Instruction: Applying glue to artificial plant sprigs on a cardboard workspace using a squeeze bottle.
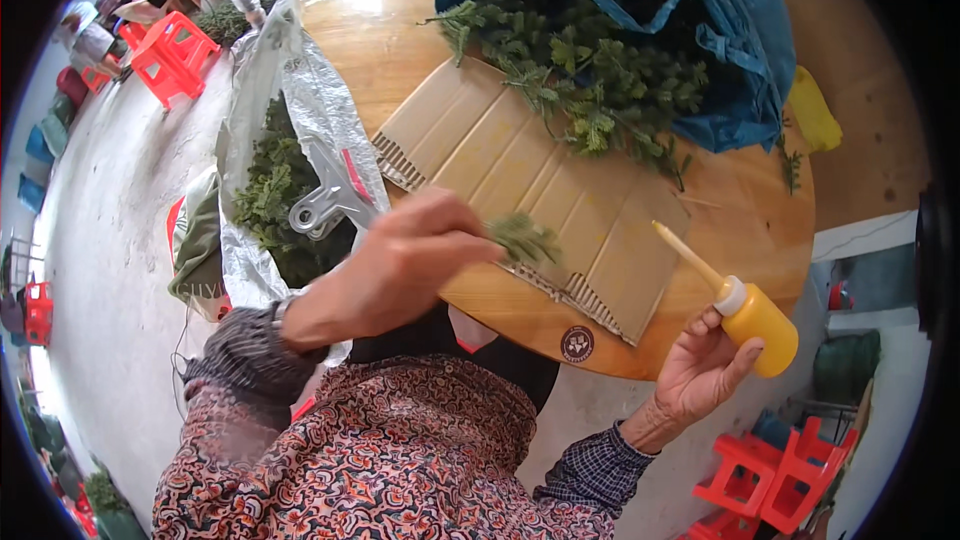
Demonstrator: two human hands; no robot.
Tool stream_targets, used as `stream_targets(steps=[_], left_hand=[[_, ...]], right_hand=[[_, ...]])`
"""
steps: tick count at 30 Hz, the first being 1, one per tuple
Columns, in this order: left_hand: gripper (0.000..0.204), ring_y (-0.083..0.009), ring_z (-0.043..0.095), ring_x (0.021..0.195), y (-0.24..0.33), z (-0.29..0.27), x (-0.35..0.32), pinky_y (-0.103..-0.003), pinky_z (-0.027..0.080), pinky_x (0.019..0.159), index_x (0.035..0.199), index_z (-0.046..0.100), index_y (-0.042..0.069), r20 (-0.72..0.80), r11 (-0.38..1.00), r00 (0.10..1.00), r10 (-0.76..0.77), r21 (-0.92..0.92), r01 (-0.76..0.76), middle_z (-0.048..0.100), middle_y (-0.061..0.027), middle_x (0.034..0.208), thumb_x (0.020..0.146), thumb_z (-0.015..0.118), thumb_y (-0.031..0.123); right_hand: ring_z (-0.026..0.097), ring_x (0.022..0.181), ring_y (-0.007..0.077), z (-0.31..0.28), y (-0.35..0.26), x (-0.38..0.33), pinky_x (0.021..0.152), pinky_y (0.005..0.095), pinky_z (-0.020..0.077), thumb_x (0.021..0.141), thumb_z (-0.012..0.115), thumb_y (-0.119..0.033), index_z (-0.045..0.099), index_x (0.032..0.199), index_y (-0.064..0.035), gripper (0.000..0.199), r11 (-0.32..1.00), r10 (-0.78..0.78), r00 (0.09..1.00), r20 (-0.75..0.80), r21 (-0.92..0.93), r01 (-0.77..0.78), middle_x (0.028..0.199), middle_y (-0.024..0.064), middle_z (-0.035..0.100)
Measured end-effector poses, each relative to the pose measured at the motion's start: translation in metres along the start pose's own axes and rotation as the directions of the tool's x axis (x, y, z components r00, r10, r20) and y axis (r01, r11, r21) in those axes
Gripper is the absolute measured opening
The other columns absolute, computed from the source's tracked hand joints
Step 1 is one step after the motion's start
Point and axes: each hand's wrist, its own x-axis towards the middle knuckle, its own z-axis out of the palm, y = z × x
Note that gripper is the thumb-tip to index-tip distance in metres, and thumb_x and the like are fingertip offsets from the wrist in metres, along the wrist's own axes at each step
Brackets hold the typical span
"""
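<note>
My left hand (415, 255) is closed on a small green sprig (524, 237), its needled tip pointing right over the near edge of the cardboard; the hand is a little blurred. In my right hand (705, 365) is a yellow squeeze bottle (765, 332) with a white collar and a long thin nozzle, tilted up and to the left. Under the sprig lies a flattened cardboard sheet (530, 170) with yellowish specks. Beyond it, green artificial-looking branches (600, 70) spill from a blue plastic bag (745, 0).
At the round wooden table's (375, 30) left edge, a large metal clip (330, 202) sits by an open silvery sack (320, 80) of greenery (275, 175). A yellow object (815, 110) lies far right. Red stools (172, 58) stand on the floor; people are at the far left.
</note>
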Motion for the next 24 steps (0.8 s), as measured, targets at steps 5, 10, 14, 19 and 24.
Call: stream_targets(steps=[5,10,14,19,24], left_hand=[[0.022,-0.0118,0.054,0.075,-0.014,-0.081,-0.056,-0.024,0.044,0.061,0.087,0.072,0.008,-0.357,0.888,0.883,-0.305,0.228,0.399,0.059,-0.0036,0.087,0.073,0.065,-0.007],[0.02,-0.0134,0.055,0.075,-0.045,-0.115,-0.104,-0.026,0.045,0.062,0.088,0.072,0.008,-0.422,0.762,0.754,-0.504,0.193,0.618,0.06,-0.0035,0.086,0.073,0.067,-0.005],[0.018,-0.0165,0.055,0.075,-0.057,-0.11,-0.083,-0.028,0.046,0.066,0.089,0.071,0.008,-0.404,0.695,0.851,-0.336,0.503,0.514,0.061,-0.0044,0.087,0.073,0.069,-0.002],[0.009,-0.0167,0.055,0.077,-0.061,-0.076,0.018,-0.03,0.046,0.065,0.087,0.07,0.005,-0.218,0.891,0.976,-0.01,0.441,0.108,0.061,-0.0046,0.083,0.079,0.066,0.005],[0.012,-0.0192,0.055,0.076,-0.076,-0.026,0.104,-0.033,0.046,0.064,0.082,0.068,0.003,0.005,0.842,0.993,0.116,0.53,-0.101,0.06,-0.0061,0.081,0.082,0.063,0.014]], right_hand=[[0.06,0.082,0.019,-0.01,0.003,0.013,0.067,0.0246,0.0517,0.086,0.066,-0.032,0.041,0.129,0.0009,0.06,0.999,-0.003,0.997,0.08,-0.048,0.007,0.119,0.0218,0.054],[0.061,0.077,0.0172,-0.002,0.012,0.012,0.062,0.0225,0.051,0.084,0.066,-0.043,0.046,0.126,-0.0017,0.063,0.994,0.022,0.998,-0.059,-0.105,-0.028,0.115,0.0193,0.058],[0.061,0.072,0.0163,0.0,0.012,0.012,0.058,0.0204,0.0505,0.084,0.067,-0.043,0.048,0.125,-0.0026,0.06,0.981,0.156,0.988,0.015,-0.116,-0.154,0.114,0.0192,0.059],[0.061,0.067,0.0155,-0.004,0.013,0.007,0.054,0.0184,0.0497,0.084,0.067,-0.042,0.051,0.122,-0.0029,0.058,0.968,0.181,0.983,-0.007,-0.175,-0.18,0.111,0.0184,0.06],[0.061,0.065,0.0154,-0.007,0.015,0.003,0.054,0.0181,0.0493,0.084,0.067,-0.042,0.052,0.121,-0.0022,0.057,0.97,0.136,0.989,-0.059,-0.197,-0.145,0.11,0.0183,0.061]])
